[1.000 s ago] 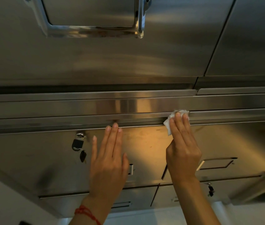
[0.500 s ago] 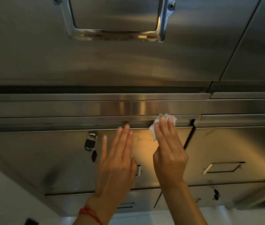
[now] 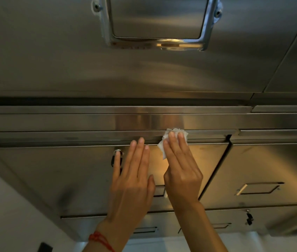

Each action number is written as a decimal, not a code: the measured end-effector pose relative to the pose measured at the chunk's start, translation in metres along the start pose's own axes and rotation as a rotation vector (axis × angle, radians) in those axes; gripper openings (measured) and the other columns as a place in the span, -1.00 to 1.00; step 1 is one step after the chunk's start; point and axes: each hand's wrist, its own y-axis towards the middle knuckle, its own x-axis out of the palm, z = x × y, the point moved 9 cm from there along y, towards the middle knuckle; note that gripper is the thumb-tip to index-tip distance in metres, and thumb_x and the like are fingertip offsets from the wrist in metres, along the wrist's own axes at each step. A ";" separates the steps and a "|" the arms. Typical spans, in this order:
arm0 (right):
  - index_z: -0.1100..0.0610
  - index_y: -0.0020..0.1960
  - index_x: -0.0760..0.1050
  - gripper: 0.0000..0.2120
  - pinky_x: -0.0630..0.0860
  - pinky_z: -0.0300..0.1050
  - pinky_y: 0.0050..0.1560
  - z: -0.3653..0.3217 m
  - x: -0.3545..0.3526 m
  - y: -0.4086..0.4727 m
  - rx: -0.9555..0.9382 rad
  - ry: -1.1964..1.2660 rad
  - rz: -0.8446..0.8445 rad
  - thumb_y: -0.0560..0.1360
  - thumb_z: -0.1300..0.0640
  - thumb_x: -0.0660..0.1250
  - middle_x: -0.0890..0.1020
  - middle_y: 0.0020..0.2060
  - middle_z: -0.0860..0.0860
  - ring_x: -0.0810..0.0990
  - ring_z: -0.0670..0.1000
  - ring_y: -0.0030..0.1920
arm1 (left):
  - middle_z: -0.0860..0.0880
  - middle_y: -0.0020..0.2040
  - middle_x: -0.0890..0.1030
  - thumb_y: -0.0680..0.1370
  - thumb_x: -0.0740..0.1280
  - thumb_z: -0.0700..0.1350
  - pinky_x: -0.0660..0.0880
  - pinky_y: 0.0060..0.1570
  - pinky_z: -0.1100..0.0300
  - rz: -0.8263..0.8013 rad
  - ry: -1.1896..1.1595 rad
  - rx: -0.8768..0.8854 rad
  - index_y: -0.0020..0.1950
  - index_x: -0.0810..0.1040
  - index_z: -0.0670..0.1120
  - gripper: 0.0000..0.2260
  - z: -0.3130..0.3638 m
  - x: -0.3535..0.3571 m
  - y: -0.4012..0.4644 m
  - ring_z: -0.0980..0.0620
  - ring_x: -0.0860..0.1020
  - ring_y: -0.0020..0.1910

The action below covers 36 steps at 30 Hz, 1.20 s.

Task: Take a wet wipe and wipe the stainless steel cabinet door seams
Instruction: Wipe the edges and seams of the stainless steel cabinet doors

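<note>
My right hand [image 3: 181, 170] presses a crumpled white wet wipe [image 3: 173, 138] with flat fingers against the horizontal seam [image 3: 71, 142] along the top edge of a stainless steel cabinet door [image 3: 71, 175]. My left hand [image 3: 132, 180] lies flat and open on the same door just left of the wipe, fingertips at the seam. A red string circles the left wrist. A vertical seam [image 3: 218, 168] separates this door from the neighbouring door [image 3: 271, 164] on the right.
A padlock [image 3: 115, 158] hangs on the door, partly behind my left little finger. Above is a large steel door with a chrome handle frame [image 3: 158, 40]. Lower drawers with recessed pulls [image 3: 258, 188] and another small lock [image 3: 249, 218] sit below. A pale floor shows at bottom left.
My right hand has slid the wipe leftward along the horizontal seam, from near the vertical seam toward my left hand. The left hand stays flat on the door.
</note>
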 end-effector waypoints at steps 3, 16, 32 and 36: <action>0.33 0.18 0.53 -0.70 0.45 0.05 0.26 -0.009 0.004 0.001 -0.010 0.006 -0.019 0.48 0.42 0.22 0.55 0.19 0.20 0.48 0.20 0.26 | -0.26 0.36 0.39 0.47 0.13 -0.11 0.22 0.23 -0.36 0.032 -0.007 -0.006 0.35 0.36 -0.30 -0.52 -0.008 -0.007 -0.002 -0.25 0.35 0.34; 0.33 0.18 0.54 -0.64 0.40 0.01 0.31 -0.052 0.024 0.003 -0.071 0.046 -0.051 0.40 0.48 0.30 0.54 0.21 0.19 0.47 0.18 0.28 | -0.25 0.40 0.33 0.50 0.12 -0.10 0.23 0.27 -0.33 -0.008 0.019 -0.075 0.37 0.35 -0.32 -0.51 -0.053 -0.010 -0.017 -0.24 0.30 0.38; 0.32 0.19 0.53 -0.72 0.44 0.07 0.26 -0.049 0.024 -0.001 -0.022 -0.029 -0.019 0.51 0.36 0.22 0.55 0.20 0.19 0.48 0.20 0.27 | -0.23 0.40 0.33 0.49 0.14 -0.10 0.18 0.28 -0.31 -0.017 0.036 -0.063 0.38 0.32 -0.29 -0.51 -0.068 -0.004 -0.022 -0.20 0.30 0.38; 0.31 0.19 0.54 -0.74 0.41 0.03 0.29 -0.065 0.031 0.000 -0.089 0.010 -0.049 0.58 0.32 0.16 0.54 0.21 0.18 0.47 0.17 0.29 | -0.22 0.41 0.33 0.50 0.14 -0.11 0.20 0.28 -0.32 -0.011 0.015 -0.069 0.38 0.32 -0.28 -0.51 -0.068 -0.003 -0.022 -0.20 0.29 0.39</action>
